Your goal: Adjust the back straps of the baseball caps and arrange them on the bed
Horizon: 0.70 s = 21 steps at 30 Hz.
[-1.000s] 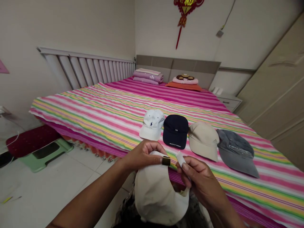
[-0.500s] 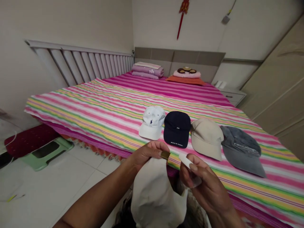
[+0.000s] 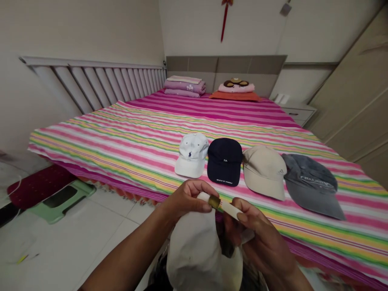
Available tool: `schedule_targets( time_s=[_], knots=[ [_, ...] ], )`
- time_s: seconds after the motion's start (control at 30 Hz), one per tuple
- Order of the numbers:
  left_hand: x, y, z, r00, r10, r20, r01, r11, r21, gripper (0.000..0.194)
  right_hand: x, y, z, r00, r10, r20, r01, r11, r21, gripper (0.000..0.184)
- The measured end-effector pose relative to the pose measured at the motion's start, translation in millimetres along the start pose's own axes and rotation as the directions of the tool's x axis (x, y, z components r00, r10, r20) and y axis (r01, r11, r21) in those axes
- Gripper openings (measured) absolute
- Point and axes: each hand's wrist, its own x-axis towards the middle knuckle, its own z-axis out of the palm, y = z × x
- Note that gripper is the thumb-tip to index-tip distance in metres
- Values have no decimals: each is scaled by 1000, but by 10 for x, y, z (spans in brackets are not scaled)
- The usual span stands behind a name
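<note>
A cream baseball cap (image 3: 200,254) hangs crown-down in front of me, held up by its back strap. My left hand (image 3: 189,198) pinches the strap near a small brass buckle (image 3: 214,202). My right hand (image 3: 260,242) grips the white strap end (image 3: 230,209), which meets the buckle. Just beyond my hands, several caps lie in a row on the bed: a white cap (image 3: 192,155), a navy cap (image 3: 224,161), a beige cap (image 3: 263,173) and a grey cap (image 3: 312,186).
A pink-striped bedspread (image 3: 121,149) covers the bed, with folded blankets (image 3: 184,86) and a pillow (image 3: 235,91) at its head. A radiator (image 3: 97,85) runs along the left wall. A green stool (image 3: 63,202) stands on the tiled floor, and wardrobe doors (image 3: 348,101) stand at right.
The strap end in my right hand has moved left and now meets the brass buckle. The view has tilted slightly, so the bed sits higher in the frame.
</note>
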Motion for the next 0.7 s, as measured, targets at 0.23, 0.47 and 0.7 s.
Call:
schedule_targets(
  time_s=[0.23,0.47,0.7],
  knots=[
    [-23,-10,25,999,38,-12,-37,999,13,31,-32,28,-5,1000,-10,14,10,1000,6,20],
    [-47,-17,43,999,32,5,-32,999,20,32,-39,50,22,1000,-6,22,6,1000,-3,21],
    [-93,22,67,997,73,2,-73,995,64,30,-51,52,-1,1000,-9,24,13,990,-142,22]
  ],
)
